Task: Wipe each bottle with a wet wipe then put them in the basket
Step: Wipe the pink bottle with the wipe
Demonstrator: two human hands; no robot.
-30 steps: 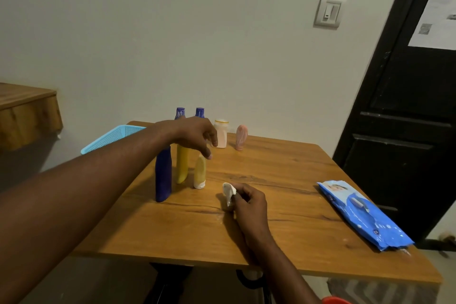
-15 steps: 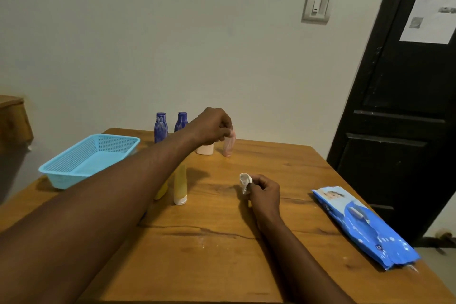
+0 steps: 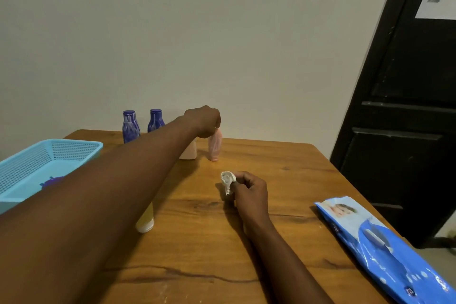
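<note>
Gripping the pink bottle (image 3: 215, 147) from above — left hand (image 3: 203, 121); right hand (image 3: 250, 192) pinches wipe (image 3: 227, 180).

Mostly hidden behind left forearm (image 3: 111, 192): yellow bottle (image 3: 145, 222).

Only the person's two arms show, and both are bare along all that is in view. The left forearm (image 3: 111, 192) fills much of the picture's lower left, broad at the edge and narrowing steadily to the wrist. The right forearm (image 3: 283, 254) looks slimmer and tapers the same way. The left grip (image 3: 203, 121) and the right grip (image 3: 250, 191) are bare as well, with rounded knuckles; the nails are too small to make out.
</note>
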